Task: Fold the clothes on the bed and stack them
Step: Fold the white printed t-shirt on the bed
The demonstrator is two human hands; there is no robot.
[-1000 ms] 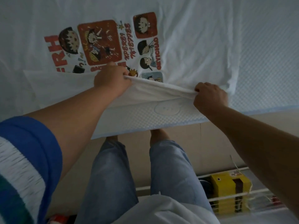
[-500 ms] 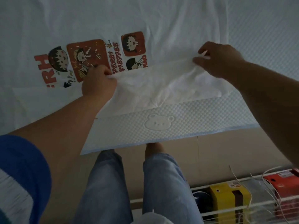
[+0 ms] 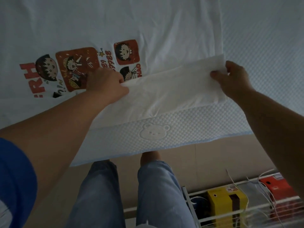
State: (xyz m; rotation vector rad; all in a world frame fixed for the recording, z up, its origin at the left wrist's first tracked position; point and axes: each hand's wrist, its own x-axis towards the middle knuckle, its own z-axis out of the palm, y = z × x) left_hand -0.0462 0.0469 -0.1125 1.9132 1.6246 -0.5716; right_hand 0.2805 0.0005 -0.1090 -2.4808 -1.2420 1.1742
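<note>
1. The white shirt (image 3: 164,30) lies flat on the bed (image 3: 263,46), with its cartoon print (image 3: 77,68) facing up.
2. Your left hand (image 3: 107,84) pinches the folded edge of the shirt near the print; the fingers are closed on the cloth.
3. Your right hand (image 3: 233,79) holds the same edge at the right side of the shirt; its fingers are also closed on the cloth.
4. Between your hands a strip of the shirt (image 3: 172,86) is turned over onto the shirt itself and covers the lower part of the print.
5. The near border of the bed cover shows a pressed bear face (image 3: 154,132), just below the fold.
6. Below the bed you see your legs in blue jeans (image 3: 102,195).
7. At the lower right stands a white wire rack (image 3: 246,214) with a yellow box (image 3: 222,204) and a red box (image 3: 278,186) behind it.
</note>
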